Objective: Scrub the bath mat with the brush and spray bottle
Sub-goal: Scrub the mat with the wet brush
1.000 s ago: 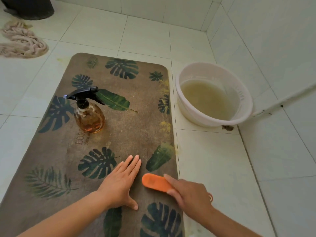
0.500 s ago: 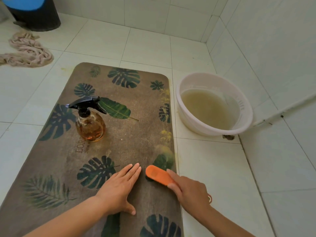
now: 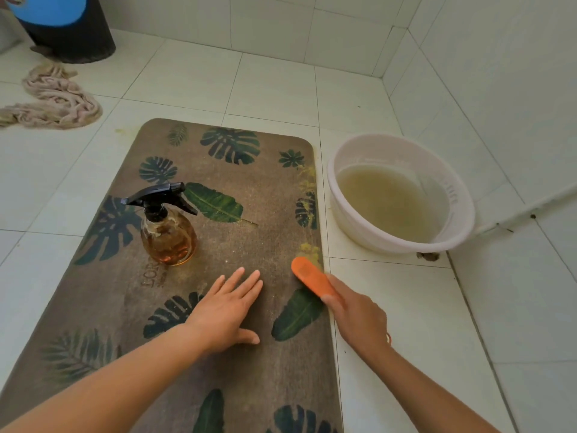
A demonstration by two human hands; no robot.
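Note:
A brown bath mat [image 3: 249,245] printed with dark green leaves lies on the white tiled floor. An amber spray bottle [image 3: 167,232] with a black trigger head stands upright on the mat's left half. My left hand [image 3: 228,307] presses flat on the mat, fingers straight and spread. My right hand [image 3: 354,317] grips the handle of an orange brush [image 3: 310,278], whose head lies on the mat's right edge beside yellowish stains. The brush's bristles are hidden under it.
A white basin [image 3: 462,210] of murky yellowish water stands on the floor right of the mat, close to the tiled wall. A crumpled beige cloth [image 3: 56,101] lies at the far left. A dark bin [image 3: 71,32] with a blue lid stands in the far left corner.
My right hand has pushed the brush forward along the mat's right edge, past the green leaf. My left hand has slid forward a little on the mat. The bottle has not moved.

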